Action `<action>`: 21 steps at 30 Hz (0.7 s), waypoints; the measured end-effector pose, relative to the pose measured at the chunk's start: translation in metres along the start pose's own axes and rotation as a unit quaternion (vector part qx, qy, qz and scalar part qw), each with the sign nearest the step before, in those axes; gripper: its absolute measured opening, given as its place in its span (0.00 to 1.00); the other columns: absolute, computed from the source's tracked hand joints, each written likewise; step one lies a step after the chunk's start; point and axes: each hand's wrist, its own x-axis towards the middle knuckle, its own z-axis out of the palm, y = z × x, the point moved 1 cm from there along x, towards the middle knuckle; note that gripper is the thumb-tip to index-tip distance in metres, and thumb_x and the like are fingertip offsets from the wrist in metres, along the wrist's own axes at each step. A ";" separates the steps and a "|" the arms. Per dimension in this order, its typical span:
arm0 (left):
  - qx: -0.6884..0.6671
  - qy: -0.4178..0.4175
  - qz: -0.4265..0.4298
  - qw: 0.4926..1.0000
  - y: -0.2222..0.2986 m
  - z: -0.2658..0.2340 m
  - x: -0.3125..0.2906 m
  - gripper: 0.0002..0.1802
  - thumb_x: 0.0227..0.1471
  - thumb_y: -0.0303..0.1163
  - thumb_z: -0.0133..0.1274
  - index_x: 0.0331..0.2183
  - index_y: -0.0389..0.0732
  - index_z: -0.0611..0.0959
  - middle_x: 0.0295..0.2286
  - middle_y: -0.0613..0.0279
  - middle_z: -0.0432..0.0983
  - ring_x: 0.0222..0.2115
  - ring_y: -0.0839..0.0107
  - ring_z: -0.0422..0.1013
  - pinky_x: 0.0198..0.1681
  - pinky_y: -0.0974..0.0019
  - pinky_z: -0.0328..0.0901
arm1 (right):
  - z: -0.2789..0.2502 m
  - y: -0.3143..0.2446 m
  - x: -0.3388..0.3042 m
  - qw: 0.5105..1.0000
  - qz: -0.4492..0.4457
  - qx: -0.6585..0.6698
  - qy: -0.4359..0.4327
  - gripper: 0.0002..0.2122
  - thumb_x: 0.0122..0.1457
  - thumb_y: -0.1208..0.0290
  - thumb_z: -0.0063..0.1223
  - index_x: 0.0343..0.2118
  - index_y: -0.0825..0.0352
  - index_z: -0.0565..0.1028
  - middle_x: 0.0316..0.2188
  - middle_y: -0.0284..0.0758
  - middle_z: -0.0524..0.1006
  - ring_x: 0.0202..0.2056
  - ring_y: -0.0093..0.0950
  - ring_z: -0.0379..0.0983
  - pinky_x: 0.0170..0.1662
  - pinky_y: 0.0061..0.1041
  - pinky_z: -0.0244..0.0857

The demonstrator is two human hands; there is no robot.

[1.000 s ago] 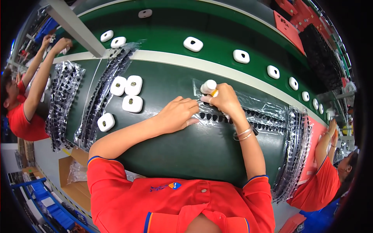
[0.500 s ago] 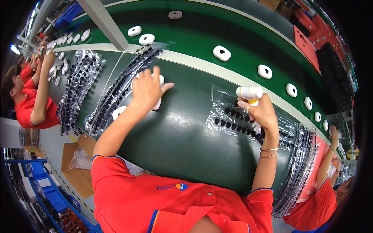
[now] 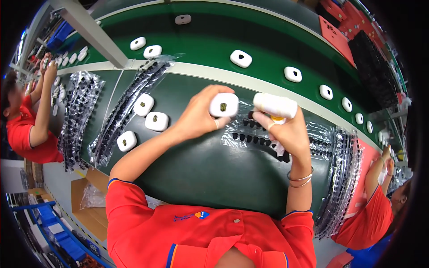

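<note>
My left hand [image 3: 196, 114] grips a white rounded-square housing [image 3: 223, 99] by its left side and lower edge. A dark olive patch marks the middle of its upper face. Close by on the right, my right hand [image 3: 290, 136] is wrapped round a white cylindrical bottle [image 3: 273, 104] with a yellow part beneath. Between its thumb and fingertip sits a small dark piece [image 3: 251, 115], just apart from the housing. Below that hand lies a clear plastic sheet [image 3: 230, 142] with rows of small black rounded pieces [image 3: 254, 140]. Both hands are raised over the dark green table [image 3: 201, 178].
Three similar housings [image 3: 156, 121] lie left of my left forearm. Plastic strips of black pieces [image 3: 129, 107] lie at both sides. White housings with black centres [image 3: 241, 58] sit along the green belt [image 3: 205, 40] beyond a pale rail. Co-workers in red work at left and right.
My left hand has moved right from the group of housings, now holding one up beside the bottle. My right hand has come slightly left, and the whole view has shifted a little.
</note>
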 end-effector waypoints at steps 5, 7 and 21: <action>-0.153 -0.103 -0.042 0.982 0.022 0.023 0.002 0.29 0.40 0.19 0.55 0.46 0.39 0.63 0.34 0.61 0.69 0.31 0.75 0.71 0.31 0.73 0.70 | 0.003 0.008 0.004 0.997 -0.068 -0.046 0.001 0.12 0.45 0.78 0.57 0.33 0.69 0.70 0.23 0.27 0.72 0.19 0.12 0.65 0.19 0.12 0.59; -0.201 -0.119 -0.081 0.969 0.028 0.025 0.004 0.29 0.40 0.19 0.55 0.45 0.39 0.63 0.34 0.61 0.69 0.30 0.74 0.72 0.30 0.73 0.71 | 0.004 0.018 0.005 0.985 -0.153 -0.075 0.006 0.14 0.44 0.80 0.58 0.35 0.68 0.69 0.26 0.29 0.72 0.27 0.15 0.68 0.27 0.15 0.64; -0.297 -0.149 -0.119 0.935 0.017 0.009 0.012 0.26 0.46 0.23 0.53 0.47 0.38 0.62 0.28 0.60 0.69 0.19 0.76 0.70 0.20 0.73 0.67 | 0.015 -0.004 -0.004 0.971 -0.212 -0.005 0.114 0.17 0.45 0.78 0.58 0.40 0.68 0.69 0.33 0.35 0.73 0.34 0.25 0.72 0.37 0.22 0.65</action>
